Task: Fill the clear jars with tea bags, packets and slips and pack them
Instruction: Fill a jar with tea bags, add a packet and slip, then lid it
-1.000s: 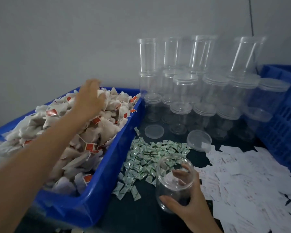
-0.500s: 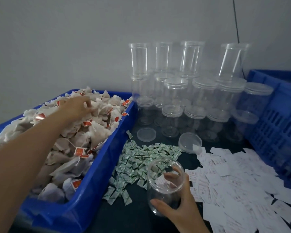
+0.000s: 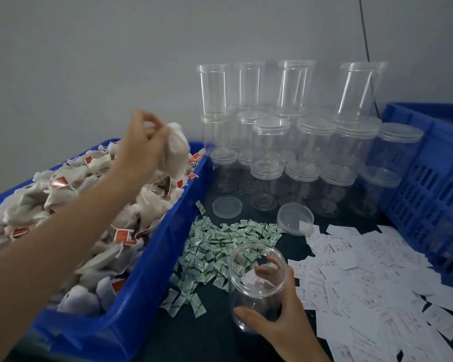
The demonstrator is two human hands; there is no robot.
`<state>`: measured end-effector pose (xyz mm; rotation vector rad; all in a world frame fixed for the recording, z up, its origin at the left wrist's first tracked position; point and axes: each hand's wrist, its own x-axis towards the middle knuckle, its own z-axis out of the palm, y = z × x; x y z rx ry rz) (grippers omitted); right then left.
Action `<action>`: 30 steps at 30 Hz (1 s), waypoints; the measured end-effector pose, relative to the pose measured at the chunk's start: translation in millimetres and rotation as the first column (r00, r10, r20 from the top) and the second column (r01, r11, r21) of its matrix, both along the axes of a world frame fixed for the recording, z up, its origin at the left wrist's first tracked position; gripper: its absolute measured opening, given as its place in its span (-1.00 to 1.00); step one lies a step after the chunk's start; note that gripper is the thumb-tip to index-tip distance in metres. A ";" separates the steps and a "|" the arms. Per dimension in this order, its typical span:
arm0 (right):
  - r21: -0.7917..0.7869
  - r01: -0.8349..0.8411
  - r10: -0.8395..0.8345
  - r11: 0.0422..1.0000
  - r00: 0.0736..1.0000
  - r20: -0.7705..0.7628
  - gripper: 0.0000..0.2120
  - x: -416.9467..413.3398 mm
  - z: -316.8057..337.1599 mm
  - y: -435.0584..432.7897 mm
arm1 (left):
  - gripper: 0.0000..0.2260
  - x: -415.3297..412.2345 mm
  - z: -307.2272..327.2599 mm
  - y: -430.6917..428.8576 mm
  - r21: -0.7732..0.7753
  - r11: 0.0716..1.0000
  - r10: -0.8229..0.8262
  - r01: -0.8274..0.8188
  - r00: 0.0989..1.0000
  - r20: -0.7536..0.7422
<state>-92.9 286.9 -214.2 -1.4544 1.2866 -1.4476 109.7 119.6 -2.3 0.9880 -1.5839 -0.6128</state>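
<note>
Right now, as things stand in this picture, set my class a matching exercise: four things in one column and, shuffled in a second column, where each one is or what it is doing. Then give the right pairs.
Column one
1. left hand
2. right hand
3. green packets
4. white slips

Column two
A. scattered on the table to the right of the open jar
B. heaped on the table beside the blue bin
C. holds a tea bag above the blue bin
D. grips the open jar

Pairs: 1-C; 2-D; 3-B; 4-A
</note>
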 end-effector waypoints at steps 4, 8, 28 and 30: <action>-0.004 -0.002 0.002 1.000 1.000 0.005 -0.14 1.2 1.8 0.4 | -0.82 -36.9 -27.8 55.2 0.165 0.924 -0.345 0.344 0.938 -0.024; 0.008 0.027 -0.027 1.000 1.000 -0.005 -0.12 1.9 1.6 -0.5 | -0.84 -55.0 -59.6 80.2 0.325 0.820 -0.502 0.471 0.865 0.014; 0.017 0.030 -0.029 0.999 0.999 -0.038 -0.05 -1.9 -8.2 -3.5 | -0.68 21.7 -76.8 -64.7 -0.168 0.908 0.338 -0.384 0.433 0.835; 0.017 0.029 -0.028 0.999 0.999 -0.039 -0.04 -2.6 -8.3 -3.2 | -0.77 21.5 -78.4 -62.6 -0.174 0.897 0.391 -0.407 0.544 0.743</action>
